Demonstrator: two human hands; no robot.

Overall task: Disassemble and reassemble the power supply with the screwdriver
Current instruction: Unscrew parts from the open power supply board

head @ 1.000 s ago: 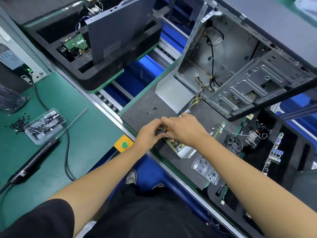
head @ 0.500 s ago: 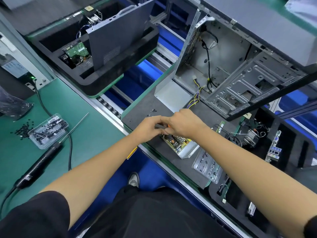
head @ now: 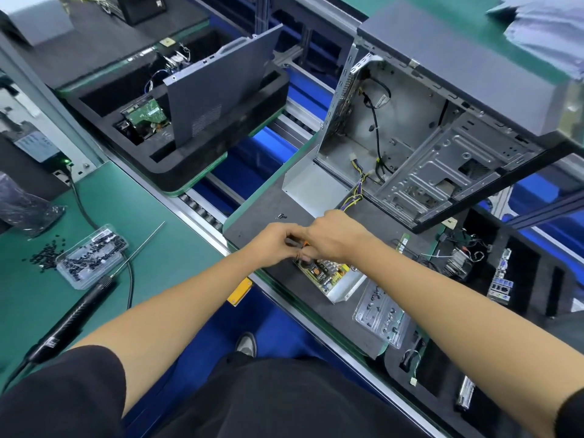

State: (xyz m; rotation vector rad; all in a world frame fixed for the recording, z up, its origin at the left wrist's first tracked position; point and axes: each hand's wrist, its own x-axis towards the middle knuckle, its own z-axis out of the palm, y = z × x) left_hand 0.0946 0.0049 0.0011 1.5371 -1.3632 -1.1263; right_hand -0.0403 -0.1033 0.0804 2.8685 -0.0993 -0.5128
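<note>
Left hand (head: 278, 245) and right hand (head: 335, 237) together over the near end of the opened power supply (head: 331, 276), fingers of both curled round a small orange-and-black tool, seemingly the screwdriver (head: 298, 244), mostly hidden between them. Power supply lying on the dark pad (head: 252, 222), circuit board showing, wires (head: 354, 197) leading up into the open computer case (head: 410, 147) just behind. Grey metal cover (head: 313, 188) beside the case. Well apart on the green bench (head: 126, 197), an electric driver (head: 76, 314) and a clear box of screws (head: 91, 257)
</note>
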